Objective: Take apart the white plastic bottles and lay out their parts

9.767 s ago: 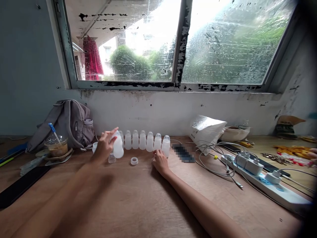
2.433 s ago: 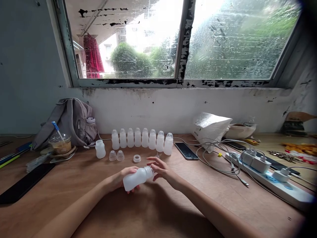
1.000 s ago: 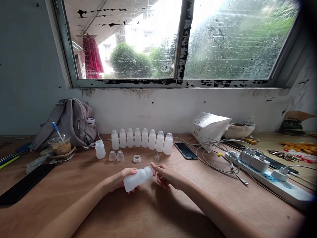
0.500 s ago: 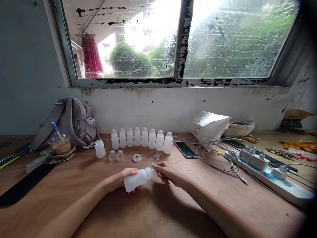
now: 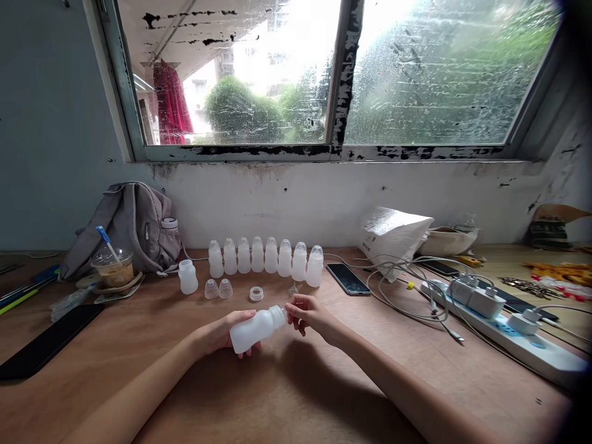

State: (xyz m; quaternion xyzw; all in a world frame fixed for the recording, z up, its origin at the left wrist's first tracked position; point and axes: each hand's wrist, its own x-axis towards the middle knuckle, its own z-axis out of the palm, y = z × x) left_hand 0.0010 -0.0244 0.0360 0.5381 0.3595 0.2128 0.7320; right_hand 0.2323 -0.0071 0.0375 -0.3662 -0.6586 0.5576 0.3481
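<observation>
My left hand (image 5: 235, 327) is wrapped round a frosted white baby bottle (image 5: 254, 331), which leans with its open threaded neck up and to the right. At that neck my right hand (image 5: 309, 313) has thumb and fingers pinched together; whatever lies between them is too small to make out. Beyond the hands, a white screw ring (image 5: 256, 293) lies on the table. Left of it sit two clear domed caps (image 5: 218, 288). A small clear piece (image 5: 293, 289), perhaps a teat, shows behind my right hand. One uncapped bottle (image 5: 188, 279) stands upright farther left.
Several capped bottles (image 5: 258, 256) stand in a row near the wall. On the right are a phone (image 5: 348, 279), tangled cables (image 5: 393, 293) and a power strip (image 5: 504, 330). A backpack (image 5: 134, 228), an iced drink cup (image 5: 113, 271) and a black flat object (image 5: 50, 342) occupy the left.
Both hands and the bottle have risen slightly. My right hand's fingers have shifted up a little at the bottle's neck. The things on the table stay where they were.
</observation>
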